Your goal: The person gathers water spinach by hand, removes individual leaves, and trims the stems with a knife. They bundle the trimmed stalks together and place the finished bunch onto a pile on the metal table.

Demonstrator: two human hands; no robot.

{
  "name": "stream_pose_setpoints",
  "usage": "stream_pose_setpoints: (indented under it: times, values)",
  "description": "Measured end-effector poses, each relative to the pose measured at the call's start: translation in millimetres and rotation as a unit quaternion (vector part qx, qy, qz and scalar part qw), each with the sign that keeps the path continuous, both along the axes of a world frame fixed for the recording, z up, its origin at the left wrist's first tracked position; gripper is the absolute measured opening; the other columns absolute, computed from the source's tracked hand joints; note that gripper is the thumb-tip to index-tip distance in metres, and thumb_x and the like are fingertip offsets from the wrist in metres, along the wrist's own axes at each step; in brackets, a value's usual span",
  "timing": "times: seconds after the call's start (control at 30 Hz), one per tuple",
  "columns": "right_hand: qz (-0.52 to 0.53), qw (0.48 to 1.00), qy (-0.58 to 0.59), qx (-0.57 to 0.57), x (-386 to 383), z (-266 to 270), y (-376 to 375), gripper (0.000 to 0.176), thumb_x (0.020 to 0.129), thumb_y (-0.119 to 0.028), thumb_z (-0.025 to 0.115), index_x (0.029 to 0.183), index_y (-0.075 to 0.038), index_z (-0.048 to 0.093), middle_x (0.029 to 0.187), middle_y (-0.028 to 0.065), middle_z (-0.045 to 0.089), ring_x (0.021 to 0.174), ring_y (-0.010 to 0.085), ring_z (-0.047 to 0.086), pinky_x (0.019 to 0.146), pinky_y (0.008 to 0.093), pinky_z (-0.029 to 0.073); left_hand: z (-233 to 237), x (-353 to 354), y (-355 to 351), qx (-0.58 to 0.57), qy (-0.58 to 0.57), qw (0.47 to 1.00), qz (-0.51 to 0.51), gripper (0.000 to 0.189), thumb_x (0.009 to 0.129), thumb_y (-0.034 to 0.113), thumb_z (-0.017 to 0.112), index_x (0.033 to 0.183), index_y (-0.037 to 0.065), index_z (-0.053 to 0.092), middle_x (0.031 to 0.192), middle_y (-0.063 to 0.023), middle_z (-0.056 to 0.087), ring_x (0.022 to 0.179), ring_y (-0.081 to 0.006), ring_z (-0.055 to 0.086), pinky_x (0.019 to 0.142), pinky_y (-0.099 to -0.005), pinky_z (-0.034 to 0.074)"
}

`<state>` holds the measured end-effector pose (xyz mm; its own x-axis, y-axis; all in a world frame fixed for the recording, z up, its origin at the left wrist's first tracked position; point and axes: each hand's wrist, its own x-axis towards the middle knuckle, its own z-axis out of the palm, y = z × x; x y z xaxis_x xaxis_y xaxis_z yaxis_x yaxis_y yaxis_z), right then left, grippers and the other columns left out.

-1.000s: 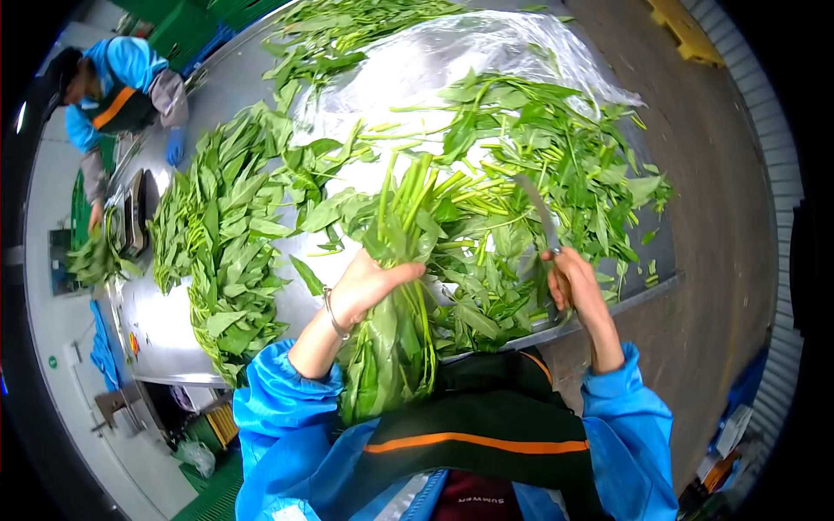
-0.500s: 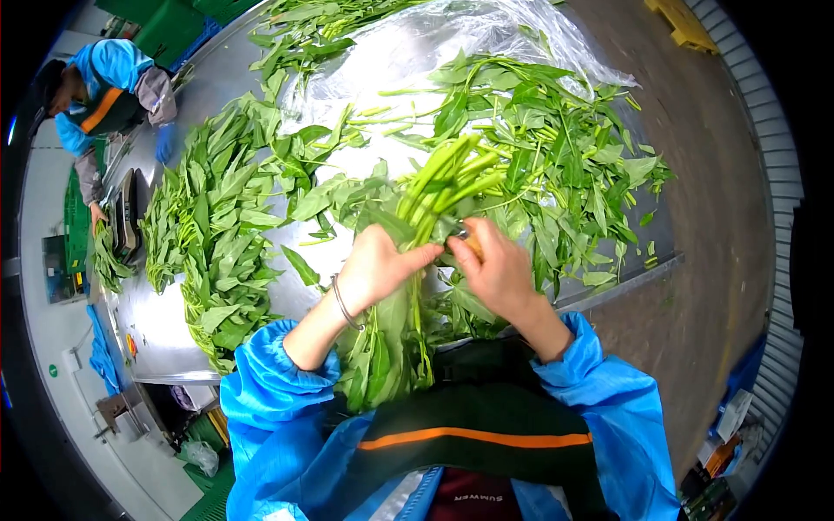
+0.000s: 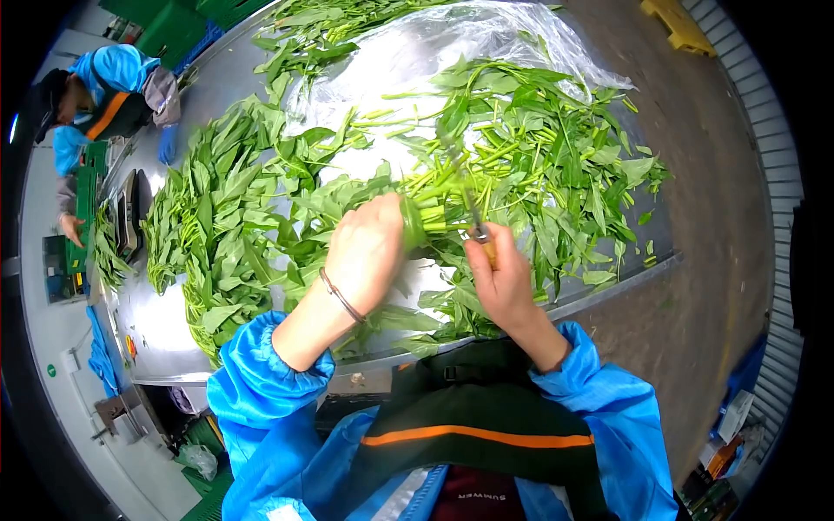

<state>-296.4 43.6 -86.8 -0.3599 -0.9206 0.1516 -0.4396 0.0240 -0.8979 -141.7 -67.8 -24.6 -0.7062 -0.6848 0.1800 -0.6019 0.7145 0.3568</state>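
My left hand (image 3: 366,246) is wrapped round a bunch of leafy green stems (image 3: 419,222), probably water spinach, their pale ends pointing right. A knife (image 3: 480,233) with a wooden handle is gripped in my right hand (image 3: 506,280). Its blade, smeared by motion, points up and away just right of the stem ends. Loose leafy greens (image 3: 556,152) lie spread behind and to the right of both hands. More greens (image 3: 213,208) are heaped in a long pile to the left on the metal table (image 3: 165,339).
Clear plastic sheeting (image 3: 486,35) lies across the far part of the table. At the far left a co-worker (image 3: 113,95) in blue sleeves stands beside a dark scale-like device (image 3: 129,213). Green crates (image 3: 165,35) stand behind. The table's edge (image 3: 617,282) runs along my right.
The bunch has swung from upright to lying sideways, stems to the right. My right hand has moved slightly right and down, and the knife blade now shows. The co-worker's hand has left the greens.
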Motion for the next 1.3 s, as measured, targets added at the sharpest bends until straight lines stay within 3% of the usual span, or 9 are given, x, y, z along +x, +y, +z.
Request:
stream_pose_setpoints:
  times: [0.17, 0.3, 0.53, 0.63, 0.77, 0.87, 1.03, 1.13, 1.3]
  values:
    - [-0.111, 0.977, -0.168, 0.068, -8, -35, 33, 0.025, 0.089, -0.017, 0.055, 0.106, 0.001, 0.049, 0.068, 0.0063, 0.056, 0.062, 0.0128, 0.053, 0.052, 0.0281, 0.043, 7, 13, -11, -0.035, -0.031, 0.999, 0.021, 0.024, 0.063, 0.002, 0.059, 0.081, 0.001, 0.043, 0.073, -0.0154, 0.054, 0.071, -0.0332, 0.056, 0.065, -0.0412, 0.045]
    - [-0.038, 0.998, -0.007, -0.049, 7, 11, 3, 0.021, 0.084, -0.012, 0.061, 0.1, -0.002, 0.052, 0.071, 0.0132, 0.059, 0.056, 0.0232, 0.057, 0.05, 0.0307, 0.044, -6, 9, -14, -0.02, -0.027, 0.999, -0.003, 0.028, 0.064, -0.004, 0.054, 0.09, -0.001, 0.044, 0.075, -0.0184, 0.053, 0.07, -0.0374, 0.054, 0.061, -0.0437, 0.044]
    - [0.111, 0.946, -0.026, 0.303, -35, -78, 41, 0.051, 0.082, -0.036, 0.059, 0.117, 0.0, 0.047, 0.101, 0.0237, 0.057, 0.095, 0.0381, 0.055, 0.079, 0.0395, 0.044, 56, 32, -38, 0.04, 0.239, 0.964, 0.107, 0.021, 0.076, 0.006, 0.069, 0.094, 0.002, 0.058, 0.082, -0.0087, 0.064, 0.071, -0.0192, 0.064, 0.063, -0.0295, 0.049]
    - [0.121, 0.943, 0.193, 0.245, -70, -56, 36, 0.077, 0.078, -0.028, 0.065, 0.137, 0.001, 0.025, 0.135, 0.0238, 0.034, 0.126, 0.0355, 0.033, 0.102, 0.0379, 0.028, 50, 43, -54, 0.312, 0.502, 0.798, 0.115, 0.026, 0.079, 0.014, 0.069, 0.098, 0.001, 0.056, 0.081, -0.0052, 0.062, 0.07, -0.0166, 0.063, 0.063, -0.0279, 0.051]
    - [0.221, 0.974, -0.055, -0.004, -71, 78, -16, 0.122, 0.056, -0.028, 0.082, 0.141, 0.001, -0.002, 0.145, 0.0251, 0.011, 0.135, 0.0351, 0.011, 0.11, 0.0419, 0.009, 13, 35, -51, 0.444, 0.637, 0.627, 0.07, 0.029, 0.083, 0.017, 0.065, 0.106, 0.004, 0.053, 0.085, -0.0078, 0.059, 0.075, -0.0191, 0.062, 0.065, -0.0304, 0.053]
    - [0.278, 0.943, 0.149, 0.106, -46, 95, -40, 0.138, 0.044, -0.031, 0.087, 0.141, 0.0, -0.007, 0.147, 0.0226, 0.002, 0.137, 0.0325, 0.002, 0.111, 0.0401, 0.005, -7, 15, -46, 0.478, 0.699, 0.532, 0.025, 0.031, 0.086, 0.025, 0.062, 0.111, 0.008, 0.053, 0.083, -0.0072, 0.059, 0.075, -0.0181, 0.059, 0.069, -0.0314, 0.05]
    - [0.336, 0.885, 0.307, 0.098, -20, 18, -51, 0.114, 0.059, -0.043, 0.078, 0.142, -0.005, 0.01, 0.145, 0.0243, 0.011, 0.136, 0.0365, 0.002, 0.109, 0.0502, 0.0, -14, -22, -21, 0.483, 0.735, 0.47, 0.078, 0.041, 0.082, 0.03, 0.066, 0.113, 0.007, 0.054, 0.087, -0.0061, 0.06, 0.084, -0.0181, 0.058, 0.079, -0.0326, 0.047]
    - [0.184, 0.978, -0.009, 0.093, -33, 7, -42, 0.085, 0.071, -0.011, 0.07, 0.14, -0.007, 0.022, 0.138, 0.0176, 0.031, 0.127, 0.029, 0.032, 0.103, 0.0381, 0.03, -18, 15, -26, 0.541, 0.604, 0.584, 0.045, 0.045, 0.078, 0.01, 0.069, 0.118, 0.003, 0.05, 0.105, -0.0098, 0.06, 0.096, -0.0174, 0.058, 0.087, -0.0303, 0.046]
    - [0.157, 0.977, 0.141, -0.014, -65, 59, -29, 0.071, 0.07, 0.004, 0.065, 0.133, -0.002, 0.034, 0.122, 0.0165, 0.052, 0.111, 0.0271, 0.052, 0.093, 0.0347, 0.04, -60, 88, -39, 0.501, 0.58, 0.605, 0.214, 0.046, 0.077, -0.002, 0.065, 0.12, 0.002, 0.049, 0.099, -0.0058, 0.059, 0.088, -0.0146, 0.059, 0.074, -0.0244, 0.048]
